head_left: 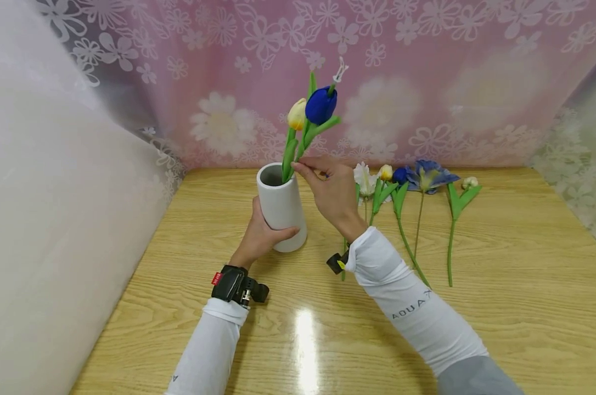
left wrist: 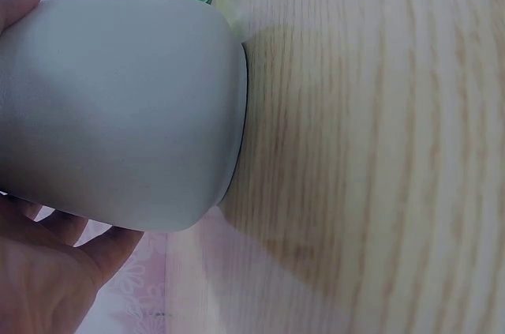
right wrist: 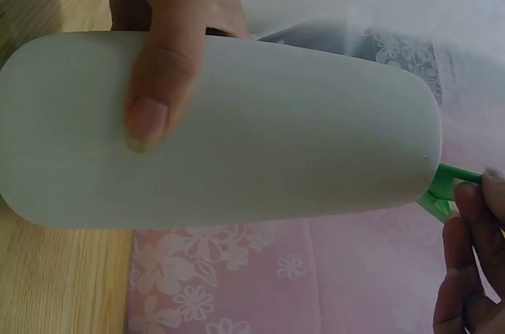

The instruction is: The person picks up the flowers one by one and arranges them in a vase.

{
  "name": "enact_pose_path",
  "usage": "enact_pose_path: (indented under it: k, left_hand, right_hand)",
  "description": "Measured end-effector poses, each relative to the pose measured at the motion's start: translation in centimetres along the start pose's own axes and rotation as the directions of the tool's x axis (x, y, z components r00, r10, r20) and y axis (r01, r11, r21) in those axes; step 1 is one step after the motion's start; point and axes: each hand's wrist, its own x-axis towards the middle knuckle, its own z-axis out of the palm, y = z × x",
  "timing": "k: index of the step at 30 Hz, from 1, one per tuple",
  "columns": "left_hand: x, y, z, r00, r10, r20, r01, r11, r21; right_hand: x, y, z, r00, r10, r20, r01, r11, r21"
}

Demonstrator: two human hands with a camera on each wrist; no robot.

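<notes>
A white vase (head_left: 282,211) stands on the wooden table, and my left hand (head_left: 262,233) grips its lower body with fingers and thumb around it. At the rim, the right hand (head_left: 335,189) pinches the green stem of a blue tulip (head_left: 321,106). Beside it a yellow-white tulip (head_left: 297,114) leans out of the vase mouth. The right wrist view shows the left thumb lying across the vase (right wrist: 300,136), with the right fingers (right wrist: 461,231) on a green part (right wrist: 450,184) at its mouth. How deep the stems go is hidden inside the vase.
Right of the vase, several artificial flowers lie in a row, including a white flower (head_left: 364,180), a yellow tulip (head_left: 386,173), a large blue flower (head_left: 430,176) and a small cream bud (head_left: 470,182). A pink floral curtain (head_left: 258,71) hangs along the table's back edge.
</notes>
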Motion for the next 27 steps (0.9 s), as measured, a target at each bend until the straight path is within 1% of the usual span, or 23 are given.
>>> enact_pose_path:
  k: [4,9,12,14,19,24,27]
  left_hand:
    - [0.0,0.0,0.0,1.000,0.004,0.000,-0.004,1.000,-0.008]
    - [0.0,-0.1,0.1,1.000,0.015,0.003,-0.015,1.000,-0.028]
    - [0.0,-0.2,0.1,1.000,0.011,0.006,-0.011,0.999,-0.033]
    - [0.0,-0.2,0.2,1.000,0.006,0.007,-0.006,0.999,-0.032]
    - [-0.1,-0.1,0.3,1.000,-0.005,0.007,0.005,1.000,-0.023]
    - [-0.1,-0.1,0.3,1.000,-0.012,-0.012,0.012,1.000,0.005]
    - [-0.1,-0.2,0.2,1.000,-0.002,-0.019,0.002,1.000,0.007]
  right_hand:
    - [-0.3,0.1,0.1,0.998,0.007,0.060,-0.002,0.996,-0.093]
    - [-0.3,-0.1,0.2,0.983,0.077,0.166,-0.042,0.978,-0.206]
    - [-0.2,-0.2,0.3,0.977,0.103,0.188,-0.056,0.969,-0.239]
    - [-0.3,-0.2,0.1,0.975,0.128,0.181,-0.084,0.969,-0.233]
    - [-1.1,0.3,-0.6,0.970,0.189,0.152,-0.162,0.971,-0.175]
    - [-2.2,1.7,-1.9,0.971,0.206,0.123,-0.191,0.974,-0.121]
    - [-2.8,2.9,-2.8,0.967,0.230,0.108,-0.220,0.971,-0.093]
